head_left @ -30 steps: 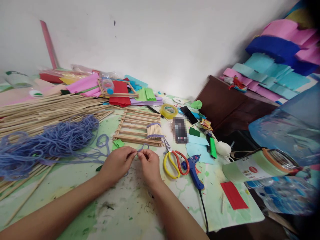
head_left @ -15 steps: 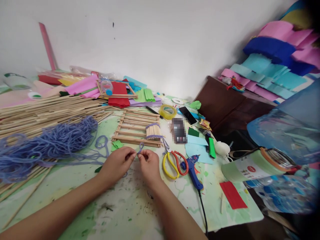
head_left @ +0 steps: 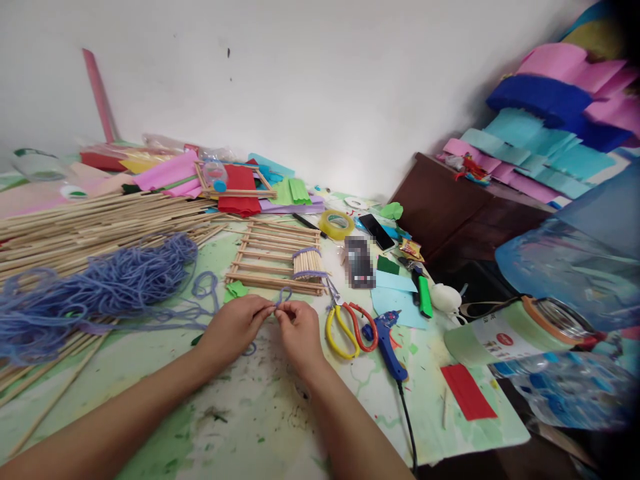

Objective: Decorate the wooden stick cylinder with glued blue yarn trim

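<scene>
My left hand (head_left: 237, 331) and my right hand (head_left: 300, 333) meet fingertip to fingertip at mid-table, both pinching a purple yarn strand (head_left: 285, 295) whose small loop stands up between them. Just beyond lies a wooden stick frame (head_left: 267, 257) like a ladder, with a small bundle of short sticks (head_left: 307, 263) bound by purple yarn on its right side. A tangled heap of purple yarn (head_left: 135, 273) spreads to the left, and strands run from it toward my left hand.
Long sticks (head_left: 100, 223) lie under and behind the yarn. Right of my hands are scissors (head_left: 345, 330), a blue glue gun (head_left: 389, 343) with a cord, a green marker (head_left: 425, 297) and red paper (head_left: 467, 391). Behind are tape (head_left: 336, 225), phones and coloured paper. A green bottle (head_left: 493, 337) stands at right.
The yarn loop between my fingertips has widened and leans a little to the right. My hands stay almost in place, and the whole view has shifted very slightly.
</scene>
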`<state>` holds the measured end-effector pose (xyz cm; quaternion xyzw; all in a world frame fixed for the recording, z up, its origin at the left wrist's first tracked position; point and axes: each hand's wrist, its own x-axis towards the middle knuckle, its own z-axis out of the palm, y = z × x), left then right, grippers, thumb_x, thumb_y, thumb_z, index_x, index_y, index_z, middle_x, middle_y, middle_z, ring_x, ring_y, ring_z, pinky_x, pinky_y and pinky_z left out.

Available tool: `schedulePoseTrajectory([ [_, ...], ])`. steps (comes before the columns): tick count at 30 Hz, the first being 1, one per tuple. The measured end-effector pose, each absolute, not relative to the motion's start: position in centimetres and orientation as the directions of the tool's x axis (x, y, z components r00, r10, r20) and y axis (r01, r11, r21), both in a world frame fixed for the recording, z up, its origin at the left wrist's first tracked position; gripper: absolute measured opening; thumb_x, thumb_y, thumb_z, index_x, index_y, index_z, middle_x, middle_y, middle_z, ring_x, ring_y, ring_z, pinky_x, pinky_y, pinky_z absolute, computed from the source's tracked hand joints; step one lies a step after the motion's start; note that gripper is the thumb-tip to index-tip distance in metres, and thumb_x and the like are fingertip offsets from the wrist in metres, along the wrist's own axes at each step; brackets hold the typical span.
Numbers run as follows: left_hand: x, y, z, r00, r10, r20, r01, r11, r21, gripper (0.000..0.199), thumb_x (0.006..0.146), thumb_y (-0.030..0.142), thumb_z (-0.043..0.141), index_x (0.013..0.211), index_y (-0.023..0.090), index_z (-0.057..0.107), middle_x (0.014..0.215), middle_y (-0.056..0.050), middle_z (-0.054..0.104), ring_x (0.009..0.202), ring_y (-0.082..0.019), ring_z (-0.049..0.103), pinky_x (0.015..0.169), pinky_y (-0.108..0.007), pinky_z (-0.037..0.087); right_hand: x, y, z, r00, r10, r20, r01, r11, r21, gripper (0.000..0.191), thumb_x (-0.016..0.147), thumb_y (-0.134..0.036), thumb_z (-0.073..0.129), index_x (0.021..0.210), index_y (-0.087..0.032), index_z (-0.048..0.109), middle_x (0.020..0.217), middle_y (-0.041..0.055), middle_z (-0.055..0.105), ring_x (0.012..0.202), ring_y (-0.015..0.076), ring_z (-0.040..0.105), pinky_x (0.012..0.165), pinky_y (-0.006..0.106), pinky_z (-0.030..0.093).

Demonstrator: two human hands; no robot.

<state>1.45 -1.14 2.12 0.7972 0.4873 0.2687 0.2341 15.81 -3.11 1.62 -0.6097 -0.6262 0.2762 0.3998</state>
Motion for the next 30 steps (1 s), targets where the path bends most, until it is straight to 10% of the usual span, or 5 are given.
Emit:
schedulePoseTrajectory([
  [9, 1.8, -1.3, 2.6, 0.211, 0.97, 0.119, 0.552, -0.218, 0.805, 0.028, 0.084, 0.038, 0.045, 0.076, 0.018, 0.064, 0.07, -0.002, 0.064, 0.068, -0.019, 0.057, 0.063, -0.028, 0.041, 16.3, -3.8, 2.7, -0.02, 0.947, 0.321, 0.732, 0.233, -0.641, 0.014, 0.082, -0.023, 0.056, 0.074, -0.018, 0.066, 0.073, 0.004, 0.065, 0.074, 0.018, 0.052, 0.07, 0.029, 0.036],
  [19, 2.6, -1.0, 0.8, 0.135, 0.973, -0.187, -0.132, 0.205, 0.97, 0.029, 0.068, 0.042, 0.068, 0.072, 0.014, 0.06, 0.053, 0.006, 0.049, 0.046, -0.007, 0.04, 0.046, -0.019, 0.031, 15.2, -4.7, 2.3, -0.21, 0.904, 0.373, 0.825, 0.369, -0.428, 0.017, 0.085, -0.022, 0.049, 0.075, -0.018, 0.062, 0.073, 0.0062, 0.062, 0.077, 0.0198, 0.049, 0.072, 0.032, 0.033],
  [30, 3.1, -1.7, 1.9, 0.217, 0.948, -0.231, -0.292, 0.289, 0.912, 0.024, 0.068, 0.036, 0.071, 0.076, 0.015, 0.062, 0.067, 0.002, 0.059, 0.059, -0.008, 0.051, 0.056, -0.019, 0.041, 15.7, -4.2, 2.3, 0.025, 0.94, 0.34, 0.648, 0.244, -0.721, 0.011, 0.077, -0.027, 0.059, 0.077, -0.016, 0.064, 0.074, 0.0039, 0.063, 0.076, 0.018, 0.052, 0.073, 0.03, 0.038],
])
